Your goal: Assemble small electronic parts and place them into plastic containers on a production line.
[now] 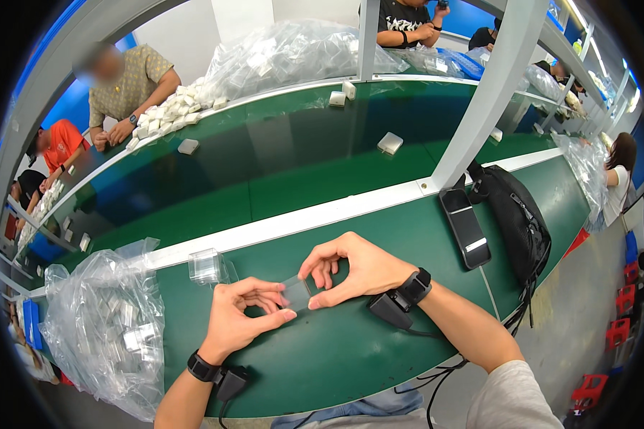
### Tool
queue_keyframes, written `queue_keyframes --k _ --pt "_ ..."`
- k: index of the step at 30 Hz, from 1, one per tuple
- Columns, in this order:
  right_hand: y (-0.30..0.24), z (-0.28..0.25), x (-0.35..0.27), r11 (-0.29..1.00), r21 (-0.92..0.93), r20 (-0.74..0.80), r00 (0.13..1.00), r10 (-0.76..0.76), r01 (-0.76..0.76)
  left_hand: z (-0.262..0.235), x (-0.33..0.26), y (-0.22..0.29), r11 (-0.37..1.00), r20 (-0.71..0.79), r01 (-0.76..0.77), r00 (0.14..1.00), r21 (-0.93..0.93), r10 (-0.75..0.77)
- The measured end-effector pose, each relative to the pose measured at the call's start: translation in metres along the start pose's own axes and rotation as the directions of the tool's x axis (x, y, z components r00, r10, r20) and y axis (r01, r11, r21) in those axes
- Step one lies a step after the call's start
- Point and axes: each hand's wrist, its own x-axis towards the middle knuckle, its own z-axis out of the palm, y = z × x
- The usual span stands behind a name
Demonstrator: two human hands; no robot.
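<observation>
Box [295, 294], clear, is held just below the centre of the frame, over the green bench [300, 365]. We note the left hand [237, 316] pinching its left side between thumb and fingertips; the right hand [361, 268] has thumb and forefinger clamped on its right side. Whether the curled remaining fingers touch it, we cannot tell.

We record a second box [206, 267] left of centre, near the left hand, and a bag [96, 322] of similar pieces at lower left. A phone [466, 227] and a pouch [516, 223] lie right of centre.

The step in hand, in our judgement, is two-handed handling of the piece, perhaps turning or checking it. The next move, we judge, calls for a light, even grip at the edges, since smooth walls could slip or take smears.
</observation>
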Motion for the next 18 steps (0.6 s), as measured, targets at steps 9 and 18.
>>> queue_keyframes --k 9,18 --pt "0.0006 0.0012 0.0008 1.0 0.02 -0.032 0.999 -0.015 0.016 -0.0002 0.0 0.0043 0.999 0.006 0.047 0.999 -0.005 -0.047" --pt "0.0001 0.0019 0.0002 0.999 0.031 -0.032 0.999 -0.021 0.022 -0.0006 -0.0007 0.003 0.999 0.01 0.039 0.999 -0.004 -0.039"
